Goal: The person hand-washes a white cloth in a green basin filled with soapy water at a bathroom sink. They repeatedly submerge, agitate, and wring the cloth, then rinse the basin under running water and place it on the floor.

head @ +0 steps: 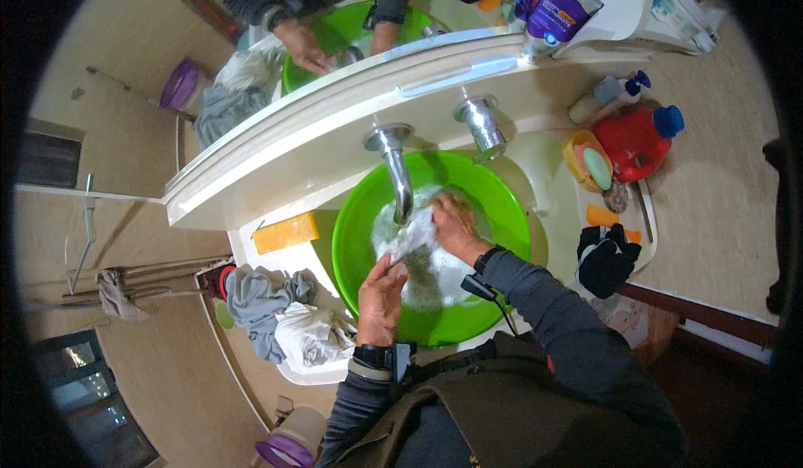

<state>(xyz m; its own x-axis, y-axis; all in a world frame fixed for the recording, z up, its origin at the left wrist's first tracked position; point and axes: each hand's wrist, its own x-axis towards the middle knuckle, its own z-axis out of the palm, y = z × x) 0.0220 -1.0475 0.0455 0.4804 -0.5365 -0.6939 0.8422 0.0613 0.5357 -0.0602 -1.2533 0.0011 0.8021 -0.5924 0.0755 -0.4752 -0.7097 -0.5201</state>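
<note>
A wet white cloth (411, 236) is stretched between my two hands over a green plastic basin (351, 229). My left hand (381, 292) pinches its lower left end between thumb and fingers. At the upper right, my right hand (457, 226) grips the cloth, its fingertips partly hidden by suds. Foamy water (439, 280) lies in the basin beneath. The chrome faucet spout (399, 182) reaches over the basin, its tip just above the cloth.
Grey and white clothes (313, 336) are heaped on the left counter near an orange bar (285, 233). On the right stand a red detergent jug (630, 145), a yellow soap dish (580, 176) and a dark bundled cloth (605, 261). A chrome tap handle (484, 129) juts out behind the basin.
</note>
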